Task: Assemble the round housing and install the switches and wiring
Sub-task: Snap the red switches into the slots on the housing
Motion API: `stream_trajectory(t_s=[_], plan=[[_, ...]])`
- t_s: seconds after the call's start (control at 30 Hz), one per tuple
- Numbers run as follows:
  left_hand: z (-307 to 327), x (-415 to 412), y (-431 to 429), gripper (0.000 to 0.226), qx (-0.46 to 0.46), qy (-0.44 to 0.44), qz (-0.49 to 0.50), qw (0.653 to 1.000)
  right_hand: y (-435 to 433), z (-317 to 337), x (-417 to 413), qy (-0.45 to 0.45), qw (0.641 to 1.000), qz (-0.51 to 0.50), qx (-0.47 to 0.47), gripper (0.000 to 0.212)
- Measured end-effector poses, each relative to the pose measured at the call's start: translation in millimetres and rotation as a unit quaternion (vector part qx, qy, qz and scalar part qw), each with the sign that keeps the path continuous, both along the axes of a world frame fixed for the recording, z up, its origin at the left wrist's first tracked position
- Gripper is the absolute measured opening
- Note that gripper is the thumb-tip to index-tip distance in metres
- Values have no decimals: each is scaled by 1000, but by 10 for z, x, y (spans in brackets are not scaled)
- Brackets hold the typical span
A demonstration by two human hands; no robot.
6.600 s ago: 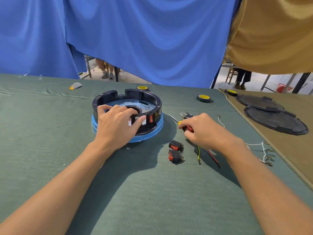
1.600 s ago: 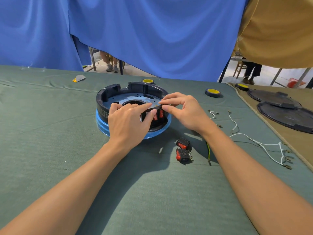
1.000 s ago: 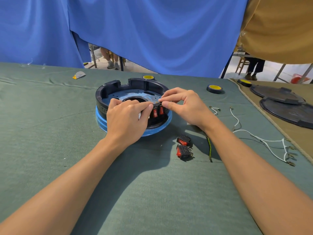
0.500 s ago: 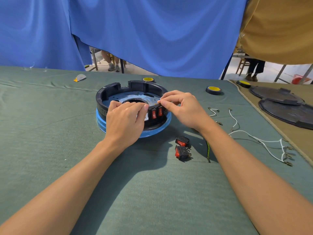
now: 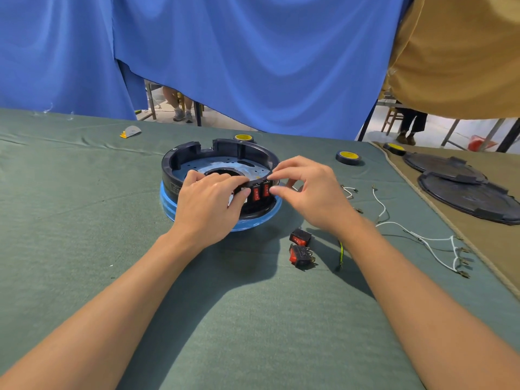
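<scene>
round housing (image 5: 197,153): two red switches (image 5: 261,192) in wall | hands: left (image 5: 208,201) grips housing, right (image 5: 312,190) pinches rim

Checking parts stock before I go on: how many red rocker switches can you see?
4: two fitted side by side in the housing wall, two loose on the cloth. The hands may hide more.

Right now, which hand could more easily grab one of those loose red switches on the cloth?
Probably the right hand. The two loose switches lie just below its wrist, while the left hand rests across the round housing, seemingly steadying it, on the side away from them.
</scene>
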State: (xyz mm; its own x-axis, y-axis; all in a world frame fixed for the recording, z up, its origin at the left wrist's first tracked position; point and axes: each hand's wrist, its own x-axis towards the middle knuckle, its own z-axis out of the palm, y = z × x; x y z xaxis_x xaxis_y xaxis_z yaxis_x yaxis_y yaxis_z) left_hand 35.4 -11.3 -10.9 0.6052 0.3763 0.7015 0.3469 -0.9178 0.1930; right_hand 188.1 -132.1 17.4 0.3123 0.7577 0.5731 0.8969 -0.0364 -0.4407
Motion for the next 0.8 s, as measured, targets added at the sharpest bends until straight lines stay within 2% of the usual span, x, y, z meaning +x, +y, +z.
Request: stream_trajectory(t_s=[0.1,0.3,0.47,0.6,0.8], plan=[[4,-1,5,29,5,23,15,1000,8,-100,-139,-76,997,-5,0,24],[-1,53,31,30,-12,36,27,999,90,-221,-317,-123,988,-56,77,20],[-8,48,15,27,-6,20,20,1000,102,-234,-393,-126,987,-63,73,15],[-8,44,7,26,-6,17,20,1000,121,-191,-432,-133,988,-83,8,22],[-4,47,10,29,-9,27,24,999,199,-161,-539,-98,989,-112,-6,15]])
